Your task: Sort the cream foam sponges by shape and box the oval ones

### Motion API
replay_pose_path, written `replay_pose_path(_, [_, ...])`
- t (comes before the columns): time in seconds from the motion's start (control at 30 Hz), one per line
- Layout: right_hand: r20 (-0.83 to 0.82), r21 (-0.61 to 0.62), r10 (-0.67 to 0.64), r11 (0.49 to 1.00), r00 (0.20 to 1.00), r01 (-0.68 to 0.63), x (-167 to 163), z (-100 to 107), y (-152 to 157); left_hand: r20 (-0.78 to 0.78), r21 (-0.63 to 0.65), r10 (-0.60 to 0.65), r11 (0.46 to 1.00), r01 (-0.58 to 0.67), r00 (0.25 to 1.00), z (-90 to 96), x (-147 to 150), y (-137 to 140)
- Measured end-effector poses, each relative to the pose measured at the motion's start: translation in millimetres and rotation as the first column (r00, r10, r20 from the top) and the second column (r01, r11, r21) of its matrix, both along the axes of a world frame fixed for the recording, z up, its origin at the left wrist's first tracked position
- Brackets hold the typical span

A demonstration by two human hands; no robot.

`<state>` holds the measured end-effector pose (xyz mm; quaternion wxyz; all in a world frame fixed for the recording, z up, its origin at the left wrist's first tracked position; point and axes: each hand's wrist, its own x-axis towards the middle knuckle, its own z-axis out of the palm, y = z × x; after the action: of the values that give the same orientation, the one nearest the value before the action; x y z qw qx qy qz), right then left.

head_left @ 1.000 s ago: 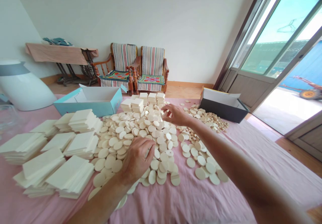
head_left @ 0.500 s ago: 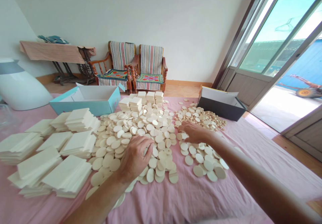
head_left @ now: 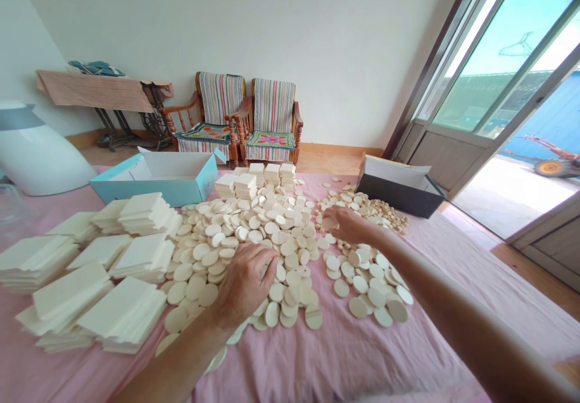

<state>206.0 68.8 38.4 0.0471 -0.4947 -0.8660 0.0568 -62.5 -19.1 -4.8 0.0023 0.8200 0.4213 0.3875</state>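
left hand [head_left: 247, 277] bending over large disc pile [head_left: 270, 228], fingers curling downward, thumb sitting slightly apart; fingertips hiding, cannot tell whether pinching disc. large disc pile spreading across middle of pink cloth [head_left: 344, 354]. right hand [head_left: 347, 225] hanging at back of smaller disc group [head_left: 376, 297], fingers bending inward; cannot tell whether gripping anything. small wooden pieces [head_left: 387, 217] lying beyond right hand, near dark box [head_left: 394, 194]. square stacks [head_left: 102, 251] standing left of large disc pile, blue box [head_left: 147, 190] sitting behind.
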Motion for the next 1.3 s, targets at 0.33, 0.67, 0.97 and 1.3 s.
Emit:
replay_pose_path(0.33, [-0.447, 0.024, -0.046, 0.998, 0.894, 0.063, -58, 21, 12, 0.022, 0.0, 0.002, 1.0, -0.002, 1.0, 1.0, -2, -1])
replay_pose_path(0.67, [0.035, -0.061, -0.03, 0.998, 0.999, 0.032, -20, -20, -20, 0.019, 0.005, 0.0, 1.0, 0.0, 1.0, -0.6, -1, -1])
replay_pose_path(0.97, [-0.03, -0.091, -0.134, 0.987, 0.99, 0.131, -1, -9, -6, 0.015, 0.023, 0.0, 1.0, -0.001, 1.0, 1.6, 0, -1])
replay_pose_path(1.3, [0.199, -0.217, -0.077, 0.969, 0.977, 0.121, -3, -7, -2, 0.031, 0.012, -0.006, 1.0, 0.005, 1.0, -1.8, -1, 0])
